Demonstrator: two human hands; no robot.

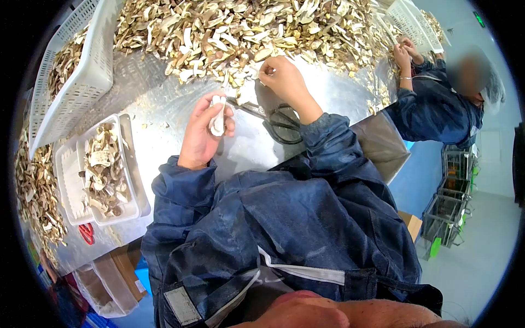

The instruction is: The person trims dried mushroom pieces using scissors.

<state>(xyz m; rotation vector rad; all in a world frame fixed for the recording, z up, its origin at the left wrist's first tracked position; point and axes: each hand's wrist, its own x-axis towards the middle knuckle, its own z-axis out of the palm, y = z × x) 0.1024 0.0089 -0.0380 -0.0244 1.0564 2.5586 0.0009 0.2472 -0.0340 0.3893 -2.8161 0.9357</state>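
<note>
Pale dried mushroom slices (217, 124) are gripped between the thumb and fingers of my left hand (201, 131), raised over the metal table. My right hand (287, 81) is at the near edge of a broad pile of dried mushroom slices (235, 38), thumb and fingertips pinched together. Whatever is between those fingertips, if anything, is too small to make out. On the tabletop between my two hands lies a pair of black-handled scissors (284, 124), blades toward my left hand.
On the left stand a white slotted basket (98, 76) holding slices and a white divided tray (71, 180) with mushroom pieces. Red scissor handles (86, 233) lie below the tray. At right, a co-worker (437, 104) handles something beside another white basket (413, 27).
</note>
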